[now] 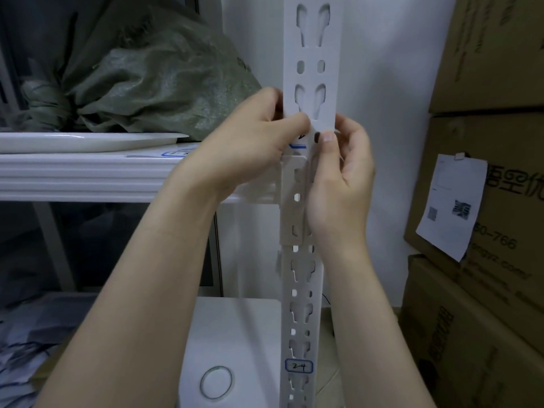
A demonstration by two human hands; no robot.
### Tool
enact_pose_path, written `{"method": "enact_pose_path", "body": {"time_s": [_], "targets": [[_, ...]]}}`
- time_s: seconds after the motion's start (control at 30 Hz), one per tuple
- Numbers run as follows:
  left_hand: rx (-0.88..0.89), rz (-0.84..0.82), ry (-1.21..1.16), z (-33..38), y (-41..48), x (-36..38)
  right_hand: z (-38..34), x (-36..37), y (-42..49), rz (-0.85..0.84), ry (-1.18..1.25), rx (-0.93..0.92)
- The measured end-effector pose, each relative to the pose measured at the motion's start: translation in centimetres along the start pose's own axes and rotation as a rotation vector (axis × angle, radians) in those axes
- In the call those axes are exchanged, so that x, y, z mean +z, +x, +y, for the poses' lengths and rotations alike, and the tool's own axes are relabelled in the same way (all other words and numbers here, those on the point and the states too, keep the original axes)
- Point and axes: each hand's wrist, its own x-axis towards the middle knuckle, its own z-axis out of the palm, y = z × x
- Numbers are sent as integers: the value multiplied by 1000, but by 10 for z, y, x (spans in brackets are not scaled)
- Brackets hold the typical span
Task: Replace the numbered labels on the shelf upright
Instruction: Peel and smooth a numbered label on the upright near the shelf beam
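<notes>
A white slotted shelf upright [313, 69] runs from top to bottom in the middle of the head view. At shelf height, a blue-bordered label [298, 145] sits on the upright, mostly hidden by my fingers. My left hand [250, 145] pinches the label from the left with thumb and forefinger. My right hand [341, 175] pinches at the same spot from the right, its thumb pressed on the upright. Lower down, a second blue-bordered label [298, 367] reading "2-4" is stuck flat on the upright.
A white shelf board [88, 175] carries a green woven sack [153, 75] and another blue-bordered label [176, 153]. Stacked cardboard boxes [488, 201] with a paper slip [450, 204] stand at right. A white box with a tape roll [216, 381] lies below.
</notes>
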Motion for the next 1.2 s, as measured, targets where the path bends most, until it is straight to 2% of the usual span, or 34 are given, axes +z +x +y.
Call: {"method": "enact_pose_path", "body": {"time_s": [0.33, 0.53, 0.73, 1.0, 1.2], "targets": [[-27, 2, -5, 4, -2, -1, 0, 2, -2, 21, -31, -28], [19, 19, -26, 0, 0, 0, 1, 1, -3, 37, -40, -36], [13, -44, -40, 1, -3, -4, 0, 2, -4, 47, -61, -30], [-39, -8, -72, 3, -1, -5, 2, 10, -8, 277, -302, -301], [-40, -3, -61, 4, -2, -4, 1, 1, 0, 310, -428, -411]]}}
